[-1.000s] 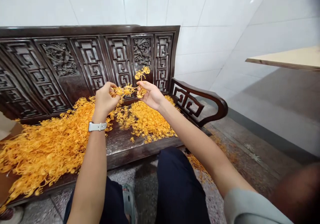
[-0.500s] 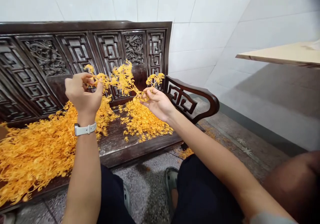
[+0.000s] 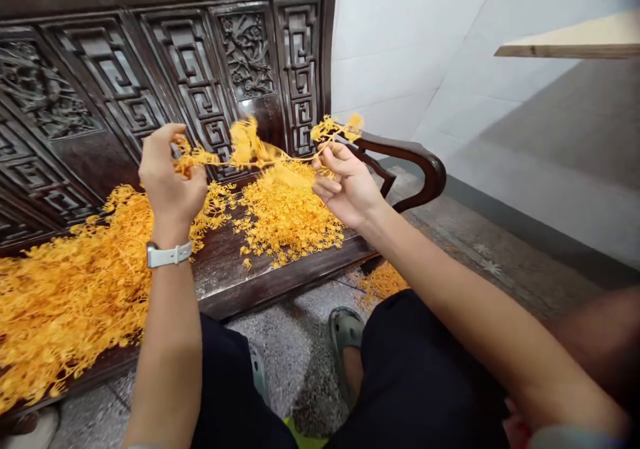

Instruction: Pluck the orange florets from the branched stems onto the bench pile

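Note:
Yellow-orange plastic flower sprigs [image 3: 245, 145] stretch between my two hands above the bench, partly blurred. My left hand [image 3: 173, 172], with a pale watch strap at its wrist, is closed around one end of them. At the other end, my right hand [image 3: 347, 182] pinches a thin stem between thumb and fingers, and a small flower head sticks out above it. Below the hands, a pile of small loose yellow pieces [image 3: 285, 215] lies on the seat. A larger heap of branched yellow sprigs [image 3: 75, 295] covers the seat to the left.
The dark carved wooden bench [image 3: 250, 292] has a latticed back and a curved armrest [image 3: 427, 169] at right. Yellow bits [image 3: 383, 281] lie on the speckled floor. A board edge [image 3: 565, 50] juts in at upper right. My knees and shoes are just below the bench.
My right hand has moved right and away from my left, drawing the stem outward. The flowers between them are stretched and blurred. The view has tilted down.

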A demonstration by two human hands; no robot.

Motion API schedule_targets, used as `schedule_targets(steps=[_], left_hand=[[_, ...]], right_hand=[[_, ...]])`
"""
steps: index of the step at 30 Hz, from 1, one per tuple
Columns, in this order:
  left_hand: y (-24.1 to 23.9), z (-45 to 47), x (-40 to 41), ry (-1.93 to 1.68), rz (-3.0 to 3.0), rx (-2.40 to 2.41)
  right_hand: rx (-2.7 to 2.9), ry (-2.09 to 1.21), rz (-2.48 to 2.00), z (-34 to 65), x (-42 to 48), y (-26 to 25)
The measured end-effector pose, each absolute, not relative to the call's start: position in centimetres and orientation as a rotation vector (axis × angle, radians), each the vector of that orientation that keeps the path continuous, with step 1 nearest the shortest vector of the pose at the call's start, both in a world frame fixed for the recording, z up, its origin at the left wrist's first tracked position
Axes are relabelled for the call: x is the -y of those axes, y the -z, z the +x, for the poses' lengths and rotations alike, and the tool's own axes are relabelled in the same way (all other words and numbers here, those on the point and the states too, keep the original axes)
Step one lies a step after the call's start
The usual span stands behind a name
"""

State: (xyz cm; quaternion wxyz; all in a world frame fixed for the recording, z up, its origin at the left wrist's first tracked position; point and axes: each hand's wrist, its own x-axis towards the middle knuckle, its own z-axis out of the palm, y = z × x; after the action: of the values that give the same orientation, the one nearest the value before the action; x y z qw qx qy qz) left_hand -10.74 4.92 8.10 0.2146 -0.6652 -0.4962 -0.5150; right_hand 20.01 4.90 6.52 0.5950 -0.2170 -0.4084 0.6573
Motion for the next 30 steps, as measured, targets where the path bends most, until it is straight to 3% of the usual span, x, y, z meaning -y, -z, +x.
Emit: schedule_targets(steps=[10,16,20,24,30], left_hand=[[-4.3,-14.5,-4.8,1.237,-1.929,1.596],[-0.9,-17.4,-3.4,0.938,-1.806,1.964],[0.9,-22.1,-2.2,1.124,-1.486,2.242],[2.2,-23.0,-2.1,1.158,-1.575,2.356],[3.5,-20.3,-4.2,1.783,-1.687,2.188]], right_hand=[[1.052,-1.496,-0.633,18.7,-6.4,-1.5],[0.928,-1.331,-0.905,21.1,-8.7,0.9],[0.739,-1.051,-1.094,27.2,-10.2,1.9],[1.085,-1.103,-1.087,28.9,-11.0,4.3],[1.676,-0.786,-1.176,23.3,-10.2,6.1]])
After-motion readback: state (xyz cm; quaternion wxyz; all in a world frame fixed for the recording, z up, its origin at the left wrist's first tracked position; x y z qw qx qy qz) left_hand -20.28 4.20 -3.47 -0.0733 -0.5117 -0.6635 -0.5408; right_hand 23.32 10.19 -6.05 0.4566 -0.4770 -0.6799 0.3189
